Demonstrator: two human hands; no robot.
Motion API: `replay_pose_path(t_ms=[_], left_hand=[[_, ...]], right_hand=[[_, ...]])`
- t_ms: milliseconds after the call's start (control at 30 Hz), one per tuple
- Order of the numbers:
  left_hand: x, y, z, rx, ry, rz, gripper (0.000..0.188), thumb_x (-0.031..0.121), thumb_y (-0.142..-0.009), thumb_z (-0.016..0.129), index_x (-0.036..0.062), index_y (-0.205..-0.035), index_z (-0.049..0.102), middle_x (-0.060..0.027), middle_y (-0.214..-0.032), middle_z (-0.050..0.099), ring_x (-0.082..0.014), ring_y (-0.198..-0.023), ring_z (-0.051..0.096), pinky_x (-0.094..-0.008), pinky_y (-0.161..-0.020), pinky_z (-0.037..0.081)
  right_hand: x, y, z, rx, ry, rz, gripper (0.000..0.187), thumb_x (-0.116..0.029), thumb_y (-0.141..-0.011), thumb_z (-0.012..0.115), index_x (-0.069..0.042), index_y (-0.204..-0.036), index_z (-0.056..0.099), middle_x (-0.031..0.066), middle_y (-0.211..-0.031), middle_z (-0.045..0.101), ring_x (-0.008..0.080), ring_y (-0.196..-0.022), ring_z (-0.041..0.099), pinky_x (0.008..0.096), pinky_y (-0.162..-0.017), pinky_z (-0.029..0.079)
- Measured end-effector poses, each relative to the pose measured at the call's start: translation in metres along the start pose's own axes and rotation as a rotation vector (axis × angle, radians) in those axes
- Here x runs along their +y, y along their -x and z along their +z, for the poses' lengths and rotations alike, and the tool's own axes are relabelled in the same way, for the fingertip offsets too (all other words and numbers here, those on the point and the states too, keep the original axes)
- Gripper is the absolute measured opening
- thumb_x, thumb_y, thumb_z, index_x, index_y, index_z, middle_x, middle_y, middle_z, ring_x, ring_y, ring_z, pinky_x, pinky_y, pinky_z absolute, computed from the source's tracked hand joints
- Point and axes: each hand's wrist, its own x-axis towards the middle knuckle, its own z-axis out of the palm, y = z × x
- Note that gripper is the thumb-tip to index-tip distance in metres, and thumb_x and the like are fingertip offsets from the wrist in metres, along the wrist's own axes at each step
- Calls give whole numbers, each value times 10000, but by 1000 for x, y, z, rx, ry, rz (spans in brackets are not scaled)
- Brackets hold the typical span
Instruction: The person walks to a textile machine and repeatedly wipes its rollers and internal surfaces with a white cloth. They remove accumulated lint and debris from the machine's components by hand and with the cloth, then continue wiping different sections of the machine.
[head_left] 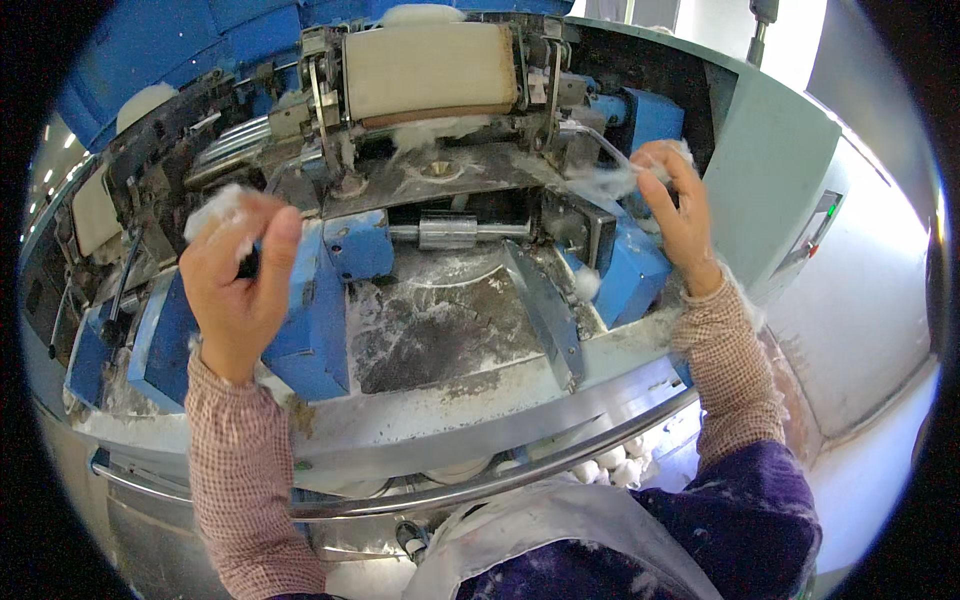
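Observation:
My left hand (pixel 236 290) is raised over the left part of a textile machine, fingers curled round a tuft of white cotton fibre (pixel 212 212). To the right, my right hand (pixel 684 228) has thumb and forefinger drawn together on a thin wisp of cotton fibre (pixel 606 183), which trails toward the machine's metal parts. More fluff clings to that hand's fingers. Between and beyond my hands sits a wide cream-coloured roller (pixel 430 70) in a metal frame. Below it is a dark metal plate (pixel 400 187) with a small round brass-coloured hole piece (pixel 440 170).
Blue housings (pixel 316 320) flank a dusty dark recess (pixel 430 330) with a slanted metal plate (pixel 545 315). A curved steel rail (pixel 500 490) crosses in front of my body. White fibre lumps (pixel 610 466) lie below it. A pale green cabinet (pixel 770 170) stands at the right.

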Motion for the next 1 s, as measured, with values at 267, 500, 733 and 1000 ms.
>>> replay_pose_path(t_ms=[267, 500, 733, 1000], left_hand=[[-22, -12, 24, 406, 368, -109, 514, 216, -961, 548, 66, -485, 427, 18, -466, 423, -36, -417, 310, -226, -400, 214], [-15, -73, 5, 339, 164, -192, 547, 411, -926, 564, 87, -497, 466, -1, -468, 438, -54, -413, 355, -242, -425, 303], [-106, -174, 17, 298, 177, -462, 609, 553, -900, 491, 46, -567, 549, -20, -494, 434, -115, -472, 430, -265, -526, 379], [-105, -174, 28, 401, 112, -415, 643, 616, -869, 500, 45, -579, 561, -37, -572, 539, -110, -553, 503, -258, -585, 413]], right_hand=[[23, 3, 11, 84, -297, -77, 371, -164, -970, 471, -6, -641, 540, 31, -577, 514, 107, -531, 462, 272, -550, 421], [52, -165, 5, 35, -438, 239, 230, -271, -951, 505, -54, -927, 578, 25, -722, 566, 143, -617, 560, 293, -519, 436], [42, -184, 4, 450, -55, 61, 284, -289, -969, 474, -46, -877, 589, 40, -706, 562, 95, -638, 544, 264, -537, 405], [-10, -57, 96, -355, -251, 467, 265, -205, -933, 504, -3, -1089, 577, 83, -1073, 573, 183, -884, 576, 305, -645, 486]])
